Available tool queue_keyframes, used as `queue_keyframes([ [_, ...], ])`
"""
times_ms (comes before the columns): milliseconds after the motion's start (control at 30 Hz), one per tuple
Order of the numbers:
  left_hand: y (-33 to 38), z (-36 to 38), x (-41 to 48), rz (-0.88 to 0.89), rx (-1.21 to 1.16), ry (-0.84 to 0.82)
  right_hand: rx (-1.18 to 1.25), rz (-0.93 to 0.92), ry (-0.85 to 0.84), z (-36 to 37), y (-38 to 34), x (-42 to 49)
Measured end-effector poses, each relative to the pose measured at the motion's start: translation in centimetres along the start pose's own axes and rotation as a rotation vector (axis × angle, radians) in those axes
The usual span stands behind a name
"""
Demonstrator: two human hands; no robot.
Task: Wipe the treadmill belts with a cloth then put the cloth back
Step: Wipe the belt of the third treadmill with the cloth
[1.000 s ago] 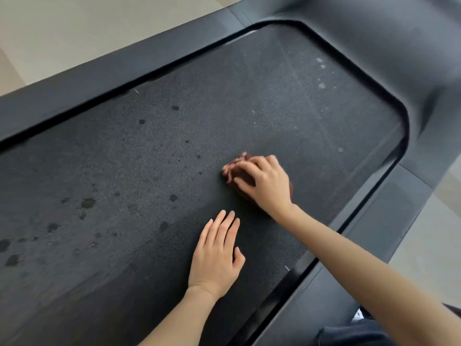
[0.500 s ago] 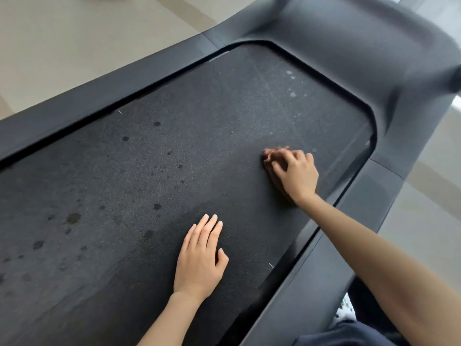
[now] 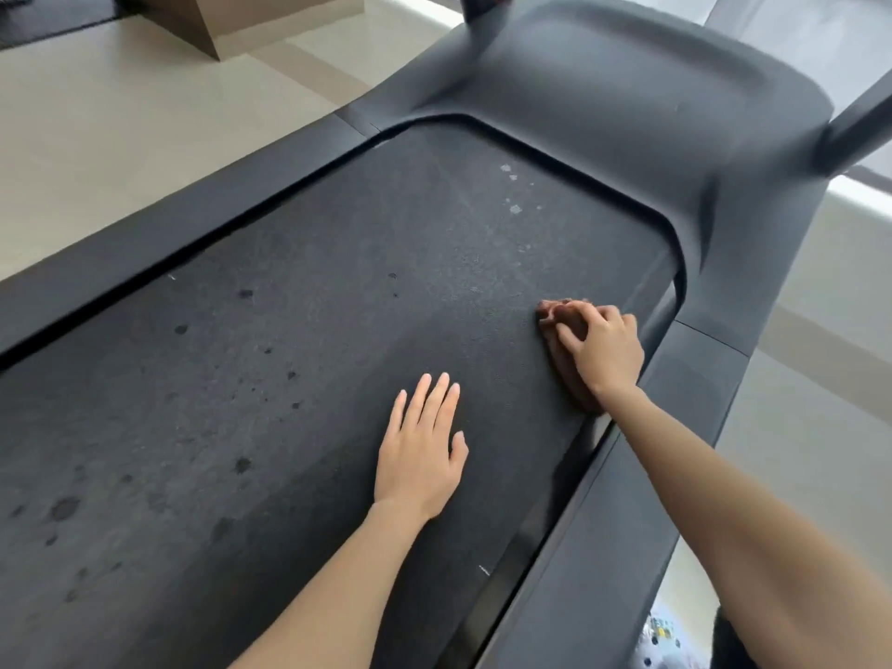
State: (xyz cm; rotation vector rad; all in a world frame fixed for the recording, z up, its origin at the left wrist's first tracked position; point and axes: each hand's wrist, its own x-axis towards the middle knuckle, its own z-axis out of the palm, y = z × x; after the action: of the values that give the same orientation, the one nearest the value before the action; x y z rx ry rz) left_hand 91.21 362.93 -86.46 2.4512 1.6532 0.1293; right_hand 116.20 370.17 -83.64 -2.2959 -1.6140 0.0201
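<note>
A black treadmill belt (image 3: pixel 299 359) fills most of the view, dotted with dark wet spots on the left and pale specks toward its far end. My right hand (image 3: pixel 603 350) grips a bunched brown cloth (image 3: pixel 562 357) and presses it on the belt close to the right edge, fingers curled over it. Most of the cloth is hidden under that hand. My left hand (image 3: pixel 422 451) lies flat on the belt with straight fingers, nearer to me and left of the cloth.
Dark grey side rails (image 3: pixel 642 499) frame the belt, and the motor hood (image 3: pixel 627 103) rises at the far end with uprights (image 3: pixel 854 123) on each side. Beige tiled floor (image 3: pixel 96 137) lies to the left, a brown block (image 3: pixel 231 16) beyond it.
My right hand has slid the cloth across the belt from near the middle toward the right edge. My left hand stays flat in place. The view has tilted up toward the hood.
</note>
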Motion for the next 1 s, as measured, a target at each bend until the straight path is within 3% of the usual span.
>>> queue_keyframes([
  [100, 0.0, 0.4, 0.0, 0.013, -0.058, 0.038, -0.002, -0.049, 0.049, 0.3, -0.4, -1.3],
  [267, -0.1, 0.2, 0.1, 0.016, -0.081, 0.041, -0.015, -0.489, 0.089, 0.2, -0.5, -6.0],
  [800, -0.3, 0.4, -0.3, 0.01, -0.08, 0.091, -0.013, -0.935, 0.052, 0.8, 2.3, 1.1],
  [867, -0.3, 0.3, -0.3, 0.004, -0.075, 0.087, -0.048, -0.876, 0.04, 0.4, 3.1, 3.7],
  [1000, -0.1, 0.4, -0.4, 0.018, -0.088, 0.093, -0.007, -0.407, -0.078, -0.3, 4.8, 8.4],
])
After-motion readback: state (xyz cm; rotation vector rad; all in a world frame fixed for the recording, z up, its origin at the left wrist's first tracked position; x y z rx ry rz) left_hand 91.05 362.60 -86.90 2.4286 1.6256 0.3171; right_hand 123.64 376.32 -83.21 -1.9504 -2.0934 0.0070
